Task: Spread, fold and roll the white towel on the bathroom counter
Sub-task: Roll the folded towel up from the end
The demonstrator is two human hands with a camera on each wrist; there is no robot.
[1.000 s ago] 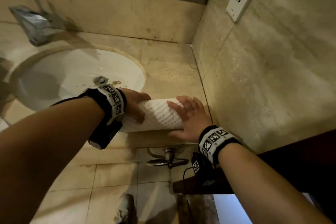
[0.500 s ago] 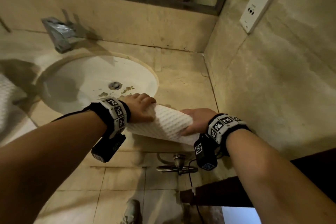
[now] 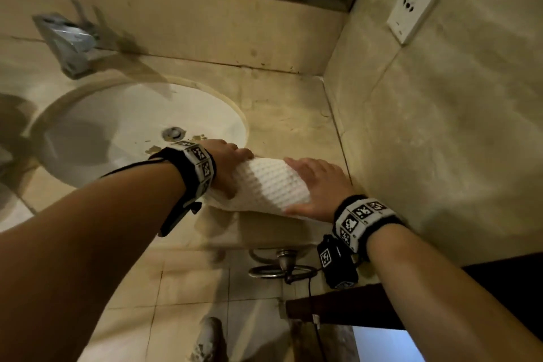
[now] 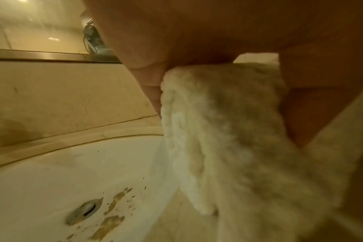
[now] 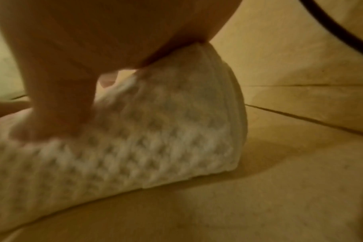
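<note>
The white waffle towel lies as a thick roll on the beige counter, near its front edge and right of the sink. My left hand grips the roll's left end, with fingers curled over the top and the thumb on the near side. The left wrist view shows that end of the towel between thumb and fingers. My right hand rests on the right end with fingers laid nearly straight across the top. In the right wrist view the thumb presses the near side of the towel.
A round white sink with a stained drain sits left of the towel, under a metal faucet. The stone side wall stands close on the right and carries a white socket plate. A metal towel ring hangs below the counter edge.
The right hand's fingers were curled over the roll's far side half a second ago; they now lie straight across its top. The left hand keeps its grip on the left end.
</note>
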